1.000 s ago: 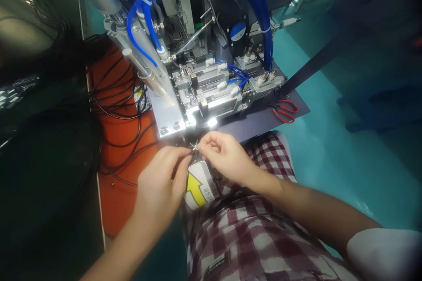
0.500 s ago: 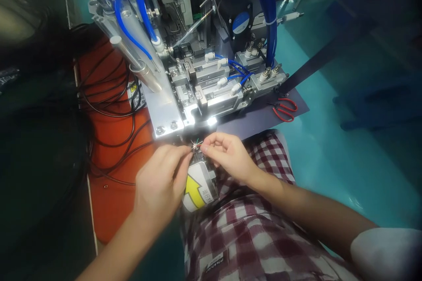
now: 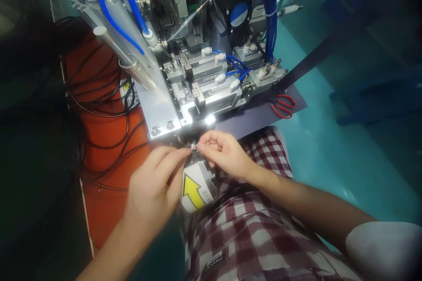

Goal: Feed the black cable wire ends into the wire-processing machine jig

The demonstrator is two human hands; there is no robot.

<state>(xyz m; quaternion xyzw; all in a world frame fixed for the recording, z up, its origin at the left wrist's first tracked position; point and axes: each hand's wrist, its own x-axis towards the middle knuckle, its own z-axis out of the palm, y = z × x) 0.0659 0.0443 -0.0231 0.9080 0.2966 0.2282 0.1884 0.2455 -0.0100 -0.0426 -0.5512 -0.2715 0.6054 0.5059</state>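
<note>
Thin coloured wires stick up in a small bunch between my fingertips, just in front of the lit edge of the machine. My left hand pinches at the base of this bunch from the left, thumb and forefinger together. From the right, my right hand holds a wire end between thumb and forefinger, its other fingers curled. Directly below the fingertips is a metal unit with a white label bearing a yellow arrow. What lies inside each pinch is too small to see fully.
Ahead stands a machine with metal cylinders and blue air hoses. Red-handled snips lie on a dark mat at the right. Black cables loop over an orange board on the left.
The view has shifted slightly, so the machine sits a little further left. My right fingertips have come closer to the left ones, and the wires show less spread.
</note>
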